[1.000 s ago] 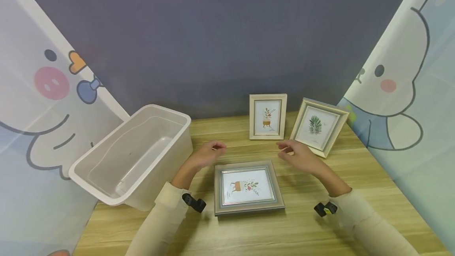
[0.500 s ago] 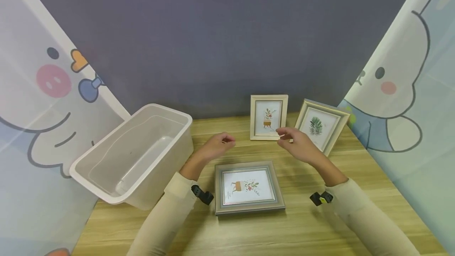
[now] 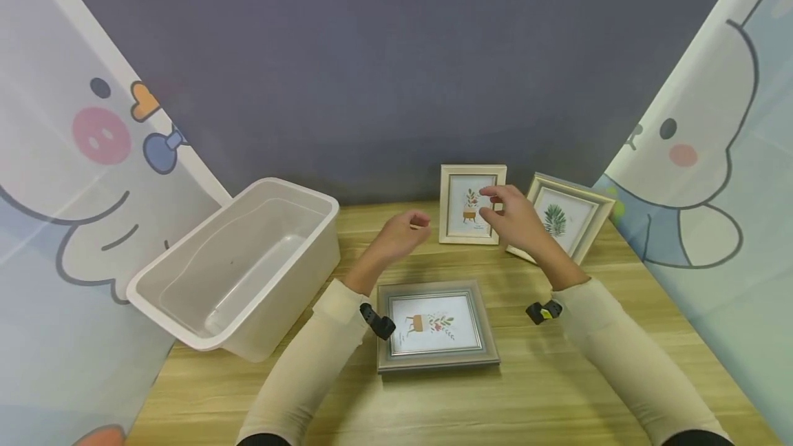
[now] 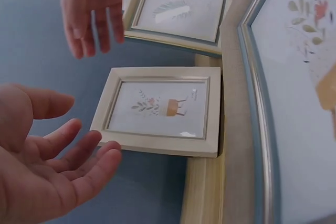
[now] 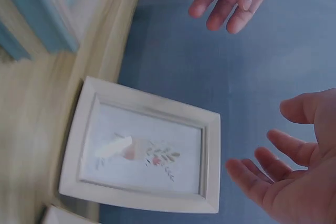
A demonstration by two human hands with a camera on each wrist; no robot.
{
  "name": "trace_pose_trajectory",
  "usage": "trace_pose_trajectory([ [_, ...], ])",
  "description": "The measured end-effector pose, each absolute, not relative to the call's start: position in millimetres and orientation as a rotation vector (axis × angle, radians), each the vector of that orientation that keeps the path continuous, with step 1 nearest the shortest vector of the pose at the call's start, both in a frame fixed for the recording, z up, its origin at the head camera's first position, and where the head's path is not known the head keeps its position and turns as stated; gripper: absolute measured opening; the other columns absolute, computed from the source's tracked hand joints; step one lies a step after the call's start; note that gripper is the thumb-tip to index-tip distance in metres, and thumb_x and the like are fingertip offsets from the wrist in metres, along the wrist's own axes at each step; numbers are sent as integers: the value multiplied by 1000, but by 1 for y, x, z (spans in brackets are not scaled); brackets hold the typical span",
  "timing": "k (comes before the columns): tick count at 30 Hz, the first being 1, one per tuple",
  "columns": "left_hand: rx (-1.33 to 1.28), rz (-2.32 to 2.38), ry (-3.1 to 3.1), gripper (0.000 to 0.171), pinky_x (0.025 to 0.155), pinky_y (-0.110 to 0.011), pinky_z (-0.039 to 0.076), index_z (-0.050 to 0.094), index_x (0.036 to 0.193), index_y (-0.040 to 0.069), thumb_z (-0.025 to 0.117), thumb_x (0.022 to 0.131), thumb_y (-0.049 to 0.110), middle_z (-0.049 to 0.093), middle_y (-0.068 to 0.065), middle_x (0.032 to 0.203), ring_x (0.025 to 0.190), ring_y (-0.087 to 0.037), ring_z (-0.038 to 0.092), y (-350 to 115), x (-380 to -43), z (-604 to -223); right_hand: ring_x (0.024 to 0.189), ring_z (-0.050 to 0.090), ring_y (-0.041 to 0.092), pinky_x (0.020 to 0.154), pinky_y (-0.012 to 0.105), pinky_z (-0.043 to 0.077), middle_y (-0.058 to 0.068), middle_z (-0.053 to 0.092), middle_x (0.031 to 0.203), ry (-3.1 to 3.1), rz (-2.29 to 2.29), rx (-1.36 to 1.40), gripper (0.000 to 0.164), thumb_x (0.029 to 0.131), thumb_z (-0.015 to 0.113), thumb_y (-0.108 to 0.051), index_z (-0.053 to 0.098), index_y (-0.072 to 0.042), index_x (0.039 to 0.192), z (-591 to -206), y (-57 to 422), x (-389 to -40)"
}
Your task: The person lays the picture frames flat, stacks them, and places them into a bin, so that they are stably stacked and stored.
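The small cream-white wooden picture frame with the potted-plant print [image 3: 473, 204] stands upright at the back of the bench [image 3: 557, 391], leaning toward the grey-blue wall [image 3: 372, 54]. I judge it light and stiff, but the glazed front looks fragile and slick — better to take it by the two side rails, thumb in front and fingers behind, than to press on the pane. Propped as it is, a nudge could tip it.

My right hand [image 3: 509, 217] is open, fingers spread and relaxed, right at the frame's right edge and holding nothing; whether it touches yet I cannot tell. My left hand [image 3: 403, 234] is open too, palm turned inward, near the frame's left side but apart from it — empty.

Just to the right stands a second cream frame with a green leaf print [image 3: 566, 219], angled, close beside the first. Nearer me a larger grey frame with a floral print [image 3: 436, 324] lies flat on the bench. At the left sits a white plastic tub [image 3: 238, 263], tilted; cartoon-printed curtains [image 3: 74, 157] hang at both sides.
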State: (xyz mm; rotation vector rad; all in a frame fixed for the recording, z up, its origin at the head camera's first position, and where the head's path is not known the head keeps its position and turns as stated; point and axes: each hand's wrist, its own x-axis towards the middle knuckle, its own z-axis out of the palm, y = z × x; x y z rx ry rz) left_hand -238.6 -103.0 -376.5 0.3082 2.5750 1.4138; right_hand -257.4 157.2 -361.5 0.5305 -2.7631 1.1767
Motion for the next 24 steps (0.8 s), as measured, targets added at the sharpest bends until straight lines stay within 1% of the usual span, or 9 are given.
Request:
trace_pose_trajectory([
  [3,283,1437,2573,36,103,-46,52,58,135,13,60,102,26,61,-10,140,129,-30,58,-96,-245,-376,129,51,42,102,56,51,26,42,149,-2753,1141,490,46,103,54,-19,51,0,145,-355,158,-265],
  [7,218,1487,2557,38,104,-47,51,56,136,13,60,101,26,58,-10,143,129,-29,57,-88,-256,-378,107,55,38,91,52,50,27,44,146,-2732,1065,456,46,103,52,-21,53,-1,144,-348,158,-274],
  [9,189,1507,2556,38,104,-47,51,56,137,13,61,101,26,58,-9,143,129,-29,57,-85,-261,-379,102,55,37,88,52,47,27,45,146,-2722,1037,443,45,102,52,-21,54,-1,143,-345,158,-279],
  [10,178,1515,2558,39,104,-47,51,56,137,13,61,101,26,58,-8,142,129,-29,57,-83,-264,-380,104,56,39,89,54,46,28,44,147,-2716,1034,443,46,102,53,-21,54,0,143,-344,157,-281],
  [12,167,1532,2559,39,104,-46,51,56,137,12,61,100,26,58,-7,142,129,-28,57,-81,-270,-382,115,55,43,96,57,45,28,42,150,-2714,1034,434,46,101,53,-20,55,0,142,-343,156,-286],
  [14,162,1545,2568,40,104,-46,51,55,138,11,61,100,24,58,-8,142,130,-29,57,-79,-275,-384,129,49,45,106,60,40,28,41,151,-2715,1033,424,45,101,54,-19,56,1,141,-344,155,-292],
  [16,159,1556,2578,41,104,-45,51,55,138,9,61,100,23,58,-8,142,130,-29,57,-78,-281,-387,139,42,46,114,62,34,29,41,152,-2716,1025,420,45,100,54,-18,56,2,140,-345,155,-298],
  [19,146,1557,2605,41,103,-46,52,55,139,8,61,100,21,58,-9,141,128,-30,58,-75,-288,-391,144,35,46,118,63,30,29,41,151,-2714,1006,414,43,100,53,-16,57,3,139,-348,154,-307],
  [24,106,1541,2623,42,103,-46,51,54,139,7,62,101,21,59,-11,138,126,-30,58,-69,-300,-397,145,32,51,118,65,27,31,40,151,-2705,991,399,42,100,49,-13,58,4,137,-354,152,-323],
])
